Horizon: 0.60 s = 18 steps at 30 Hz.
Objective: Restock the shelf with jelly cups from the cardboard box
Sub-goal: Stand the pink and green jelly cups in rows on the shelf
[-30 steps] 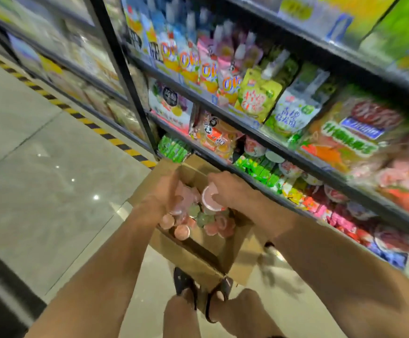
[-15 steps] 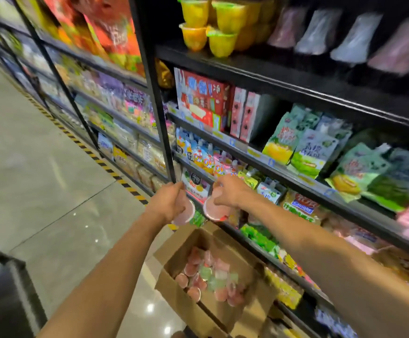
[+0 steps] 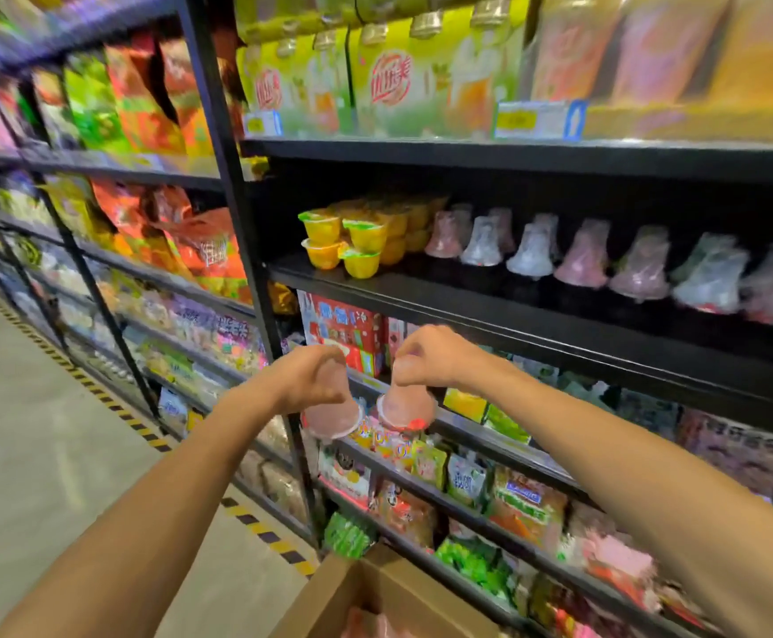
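Two pink jelly cups are held up in front of a shop shelf (image 3: pixel 536 317), one pinched by its narrow end in the left hand (image 3: pixel 313 377), the other gripped the same way in the right hand (image 3: pixel 435 356). The left cup (image 3: pixel 331 416) and the right cup (image 3: pixel 405 407) hang wide end down, close together, below the shelf where like cups (image 3: pixel 580 262) are lined up. The cardboard box (image 3: pixel 375 591), with more pink stock inside, is seen at the bottom edge.

A slip looks the likeliest fault: each cup is held only at its small end, and a knock against the shelf lip on the way up could jar it loose. The standing row could also be toppled if a cup is pushed in carelessly. Stacked yellow cups (image 3: pixel 345 239) take up the shelf's left end, and red boxes (image 3: pixel 345 331) stand just behind the hands.
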### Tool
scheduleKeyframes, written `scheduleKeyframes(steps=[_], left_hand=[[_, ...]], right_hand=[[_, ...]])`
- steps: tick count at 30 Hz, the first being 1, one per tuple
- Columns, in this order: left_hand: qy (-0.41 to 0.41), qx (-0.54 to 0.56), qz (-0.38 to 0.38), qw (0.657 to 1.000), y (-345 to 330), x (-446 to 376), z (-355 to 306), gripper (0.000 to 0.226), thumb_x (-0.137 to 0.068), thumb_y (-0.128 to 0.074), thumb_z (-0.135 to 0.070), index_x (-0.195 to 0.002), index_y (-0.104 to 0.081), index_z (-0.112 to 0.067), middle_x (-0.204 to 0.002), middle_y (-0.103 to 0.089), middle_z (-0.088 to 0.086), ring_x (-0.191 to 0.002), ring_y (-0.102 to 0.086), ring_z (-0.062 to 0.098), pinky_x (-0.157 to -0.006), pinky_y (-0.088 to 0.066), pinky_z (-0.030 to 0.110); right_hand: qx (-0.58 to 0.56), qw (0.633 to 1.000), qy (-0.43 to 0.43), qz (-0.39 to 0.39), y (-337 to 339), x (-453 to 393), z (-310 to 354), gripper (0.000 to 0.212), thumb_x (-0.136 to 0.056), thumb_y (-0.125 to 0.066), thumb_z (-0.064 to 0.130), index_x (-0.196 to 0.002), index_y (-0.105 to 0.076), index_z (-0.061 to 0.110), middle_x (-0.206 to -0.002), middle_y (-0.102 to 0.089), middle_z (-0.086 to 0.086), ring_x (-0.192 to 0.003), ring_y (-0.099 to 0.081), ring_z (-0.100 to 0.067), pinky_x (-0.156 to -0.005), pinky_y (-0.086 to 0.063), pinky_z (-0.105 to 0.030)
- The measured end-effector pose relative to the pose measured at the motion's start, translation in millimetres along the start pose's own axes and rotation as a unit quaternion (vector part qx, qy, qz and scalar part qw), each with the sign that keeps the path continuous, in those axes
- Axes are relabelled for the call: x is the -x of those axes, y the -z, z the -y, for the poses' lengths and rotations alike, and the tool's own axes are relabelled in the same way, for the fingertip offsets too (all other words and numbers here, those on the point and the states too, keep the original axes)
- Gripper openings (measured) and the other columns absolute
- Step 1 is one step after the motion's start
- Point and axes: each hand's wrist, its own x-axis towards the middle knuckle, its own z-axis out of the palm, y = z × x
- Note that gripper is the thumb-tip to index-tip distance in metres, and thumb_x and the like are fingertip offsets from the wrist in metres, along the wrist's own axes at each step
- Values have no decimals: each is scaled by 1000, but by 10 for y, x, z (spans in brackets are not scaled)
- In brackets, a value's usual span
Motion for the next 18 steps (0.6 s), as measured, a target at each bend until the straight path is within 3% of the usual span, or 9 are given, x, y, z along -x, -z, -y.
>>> scheduleKeyframes(steps=[4,7,10,13,18], left_hand=[[-46,-8,-1,999,155,-209,-221,60,-82,-75,-35,-133,-53,-14,-131,-55,3,-120,-53,25,-94,-43,33],[-85,-11,4,996,244,-412,-388,54,-78,-76,-39,-125,-57,-20,-124,-60,0,-111,-57,21,-91,-48,37],[-138,-11,-6,990,304,-626,-621,48,-76,-76,-43,-117,-59,-25,-113,-61,-3,-101,-57,18,-82,-47,33],[-197,-17,-14,980,303,-787,-930,48,-78,-75,-41,-119,-59,-22,-103,-55,-6,-90,-51,15,-75,-40,28],[-280,2,-1,960,203,-980,-1501,48,-78,-75,-44,-118,-58,-24,-114,-59,-2,-94,-52,15,-82,-46,32]], right_hand=[[-32,999,-36,-24,232,140,-24,20,-66,-65,29,-78,-75,17,-56,-54,4,-51,-43,-8,-49,-40,-27],[-17,997,-59,-36,384,274,-76,21,-67,-67,33,-84,-76,25,-70,-67,3,-61,-55,-11,-53,-46,-28],[-34,993,-93,-63,535,467,-173,8,-69,-66,31,-75,-71,32,-57,-54,15,-53,-45,-6,-48,-36,-22],[-60,987,-124,-86,659,783,-321,8,-68,-63,26,-68,-70,23,-51,-43,10,-53,-33,-10,-49,-31,-26],[-56,973,-195,-115,911,1423,-524,11,-73,-68,27,-78,-77,25,-63,-63,12,-55,-48,0,-53,-44,-25]])
